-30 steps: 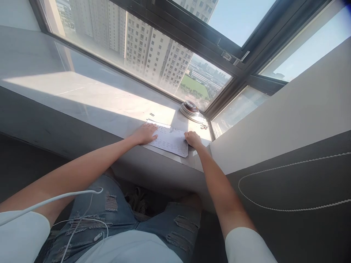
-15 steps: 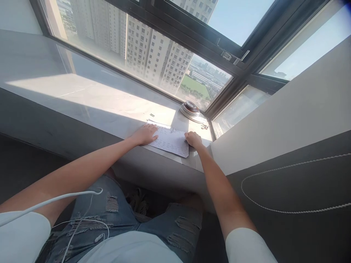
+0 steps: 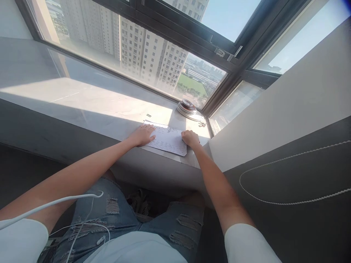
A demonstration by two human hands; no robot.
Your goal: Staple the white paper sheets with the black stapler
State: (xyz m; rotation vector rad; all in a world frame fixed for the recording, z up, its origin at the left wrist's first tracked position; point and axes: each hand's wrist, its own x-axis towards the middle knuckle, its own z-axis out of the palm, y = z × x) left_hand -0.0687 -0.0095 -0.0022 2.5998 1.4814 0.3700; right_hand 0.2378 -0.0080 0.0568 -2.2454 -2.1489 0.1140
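Observation:
Sheets of paper (image 3: pixel 167 141) covered in handwriting lie on the windowsill. My left hand (image 3: pixel 144 134) rests flat on their left end, fingers stretched and the thumb apart. At the right edge of the sheets, my right hand (image 3: pixel 190 138) is closed with its fingers curled in. Whatever sits inside that grip, if anything, is hidden. A small green-edged strip (image 3: pixel 148 115) lies just beyond the top left of the paper.
A stack of round dishes or discs (image 3: pixel 188 109) stands in the window corner. Small dark clips or keys (image 3: pixel 202 124) lie beside it. The white windowsill (image 3: pixel 90 98) runs left under the window. A beaded cord (image 3: pixel 255 199) hangs at right. A white cable (image 3: pixel 55 202) crosses my left arm.
The whole view has shifted slightly. My right hand has edged a little along the right side of the paper. My left hand stays flat in the same place on the sheets.

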